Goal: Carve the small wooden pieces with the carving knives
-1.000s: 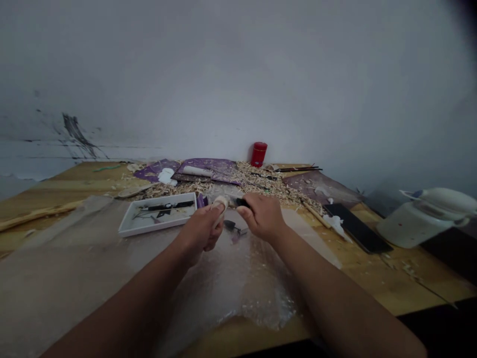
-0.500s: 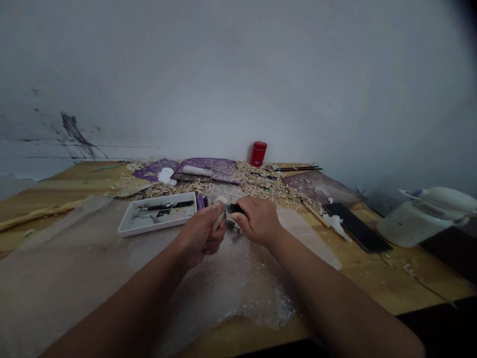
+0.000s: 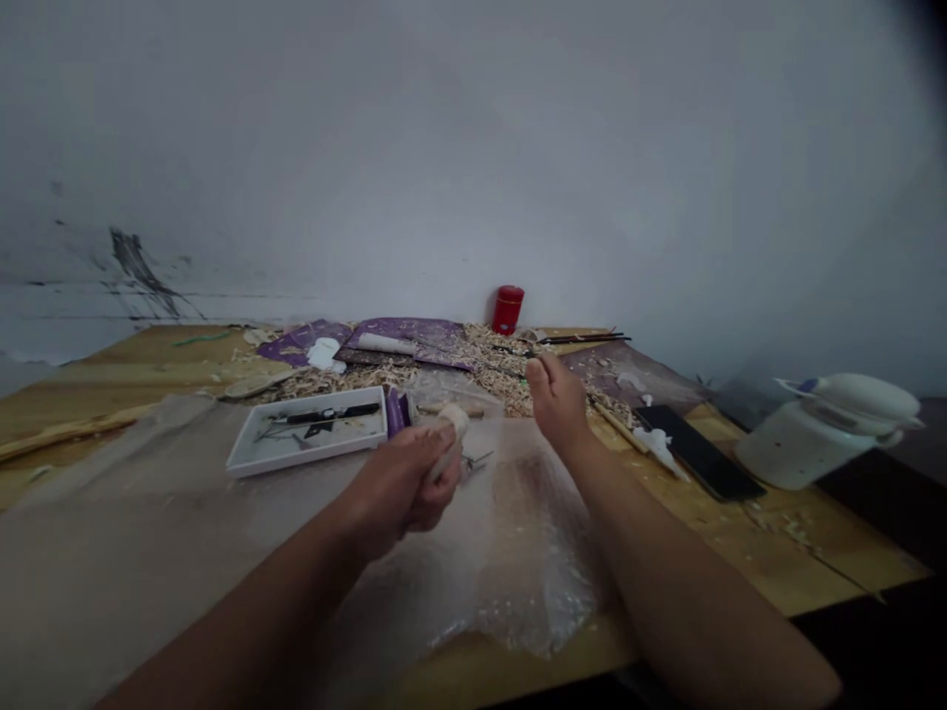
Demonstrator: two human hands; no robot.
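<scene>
My left hand (image 3: 405,483) is closed round a pale carved piece of wood (image 3: 454,422), whose rounded end sticks out above the thumb. Apart from it, my right hand (image 3: 560,402) is raised over the wood shavings (image 3: 510,383), thumb up and fingers curled. What it holds, if anything, is hidden. Thin metal tools (image 3: 474,463) lie on the plastic sheet (image 3: 518,552) just right of my left hand. Behind that hand stand a purple object (image 3: 398,409) and a light wooden stick (image 3: 480,411).
A white tray (image 3: 244,456) with a black-handled tool (image 3: 332,414) lies at left. A red canister (image 3: 507,310) stands by the wall. To the right are a phone (image 3: 699,452) and a white lidded container (image 3: 791,444). Purple sheets (image 3: 436,330) lie at the back.
My right hand has moved away from the wood piece, up and to the right. The black-handled blade seen in it before no longer shows. My left hand keeps its hold on the wood.
</scene>
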